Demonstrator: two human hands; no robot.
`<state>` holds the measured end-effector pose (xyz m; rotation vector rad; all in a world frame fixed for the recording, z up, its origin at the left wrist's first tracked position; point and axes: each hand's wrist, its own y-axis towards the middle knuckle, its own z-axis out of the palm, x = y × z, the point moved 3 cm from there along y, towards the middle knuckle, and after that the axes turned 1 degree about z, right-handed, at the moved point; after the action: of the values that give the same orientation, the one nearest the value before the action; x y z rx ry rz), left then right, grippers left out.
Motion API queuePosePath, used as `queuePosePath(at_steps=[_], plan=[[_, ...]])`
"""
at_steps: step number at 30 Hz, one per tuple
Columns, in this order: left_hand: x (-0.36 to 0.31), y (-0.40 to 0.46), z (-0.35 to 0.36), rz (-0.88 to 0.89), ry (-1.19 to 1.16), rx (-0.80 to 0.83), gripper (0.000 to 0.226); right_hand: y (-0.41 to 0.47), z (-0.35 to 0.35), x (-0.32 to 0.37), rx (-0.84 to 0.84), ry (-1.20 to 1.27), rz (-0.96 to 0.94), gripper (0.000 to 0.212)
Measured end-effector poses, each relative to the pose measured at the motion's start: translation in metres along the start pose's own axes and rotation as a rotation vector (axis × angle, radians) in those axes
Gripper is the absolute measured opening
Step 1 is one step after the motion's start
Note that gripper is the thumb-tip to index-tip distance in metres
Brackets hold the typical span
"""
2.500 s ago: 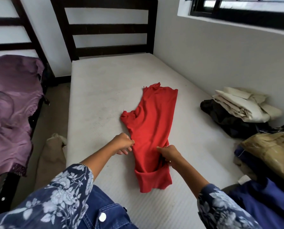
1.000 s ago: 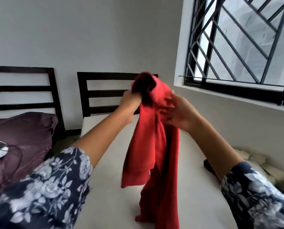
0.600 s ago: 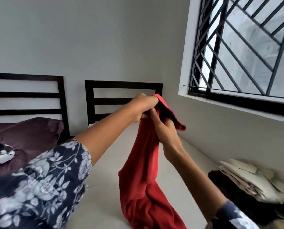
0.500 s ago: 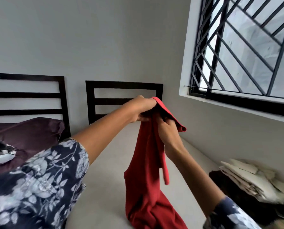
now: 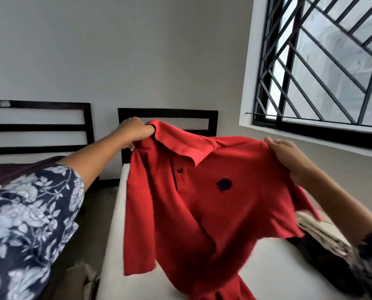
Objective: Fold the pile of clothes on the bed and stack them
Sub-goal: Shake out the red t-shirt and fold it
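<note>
Above the bed, a red polo shirt is held up and spread out between the two hands. The left hand grips the shirt near the collar at its top left, with the fingers curled round the cloth. The right hand grips the other shoulder of the shirt, and its fingers also close on the cloth; a ring shows on one finger. The two hands are well apart, so the chest of the shirt is open to the camera. The collar folds forward, a dark button sits below it, and a small dark logo is on the chest. The lower part of the shirt hangs down and its hem touches the pale mattress. One short sleeve hangs on the left side and the other falls below the right wrist.

Both arms wear sleeves of dark blue cloth with white flowers. On the right side of the bed, behind the right arm, lies a pile of clothes with beige pieces on top of something black; it is partly hidden and blurred. A dark wooden headboard stands at the far end of the bed, against the grey wall. A second headboard stands to the left. A window with black bars is in the right wall.
</note>
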<state>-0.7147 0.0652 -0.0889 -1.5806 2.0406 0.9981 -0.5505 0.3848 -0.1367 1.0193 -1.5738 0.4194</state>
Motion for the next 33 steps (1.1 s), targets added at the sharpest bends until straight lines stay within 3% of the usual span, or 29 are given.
queuePosePath(at_steps=[3, 7, 10, 13, 15, 18, 21, 23, 26, 29, 31, 33], plan=[[0.002, -0.005, 0.002, -0.013, -0.013, 0.011, 0.045, -0.009, -0.003, 0.022, 0.118, -0.186, -0.166, 0.056], [-0.008, -0.006, 0.000, 0.047, -0.020, -0.057, 0.045, -0.008, -0.018, 0.041, 0.138, -0.401, -0.328, 0.022], [-0.025, -0.010, -0.004, 0.149, 0.047, -0.084, 0.033, 0.001, -0.037, 0.049, 0.002, -0.266, -0.214, 0.014], [-0.044, -0.014, -0.001, 0.171, 0.070, -0.057, 0.029, 0.006, -0.041, 0.054, -0.034, -0.051, 0.014, 0.009], [-0.056, -0.021, 0.007, 0.152, 0.007, 0.069, 0.030, 0.005, -0.032, 0.059, -0.011, 0.054, 0.107, 0.010], [-0.079, -0.048, 0.020, 0.161, -0.092, 0.490, 0.030, 0.002, -0.009, 0.071, 0.077, 0.091, 0.061, 0.013], [-0.097, -0.074, 0.025, 0.268, -0.218, 0.874, 0.063, -0.010, 0.018, 0.089, 0.250, 0.017, -0.114, 0.019], [-0.105, -0.085, 0.033, 0.295, -0.260, 0.984, 0.079, -0.020, 0.033, 0.102, 0.360, -0.090, -0.242, 0.022], [-0.111, -0.086, 0.051, 0.171, -0.387, 0.838, 0.067, -0.027, 0.046, 0.115, 0.397, -0.199, -0.323, 0.036], [-0.107, -0.079, 0.065, 0.066, -0.515, 0.705, 0.038, -0.022, 0.047, 0.107, 0.351, -0.075, -0.215, 0.024], [-0.101, -0.073, 0.070, -0.013, -0.571, 0.636, 0.027, -0.028, 0.043, 0.095, 0.227, 0.017, -0.165, 0.024], [-0.099, -0.068, 0.075, -0.100, -0.671, 0.547, 0.030, -0.047, 0.044, 0.083, -0.009, -0.013, -0.267, 0.023]])
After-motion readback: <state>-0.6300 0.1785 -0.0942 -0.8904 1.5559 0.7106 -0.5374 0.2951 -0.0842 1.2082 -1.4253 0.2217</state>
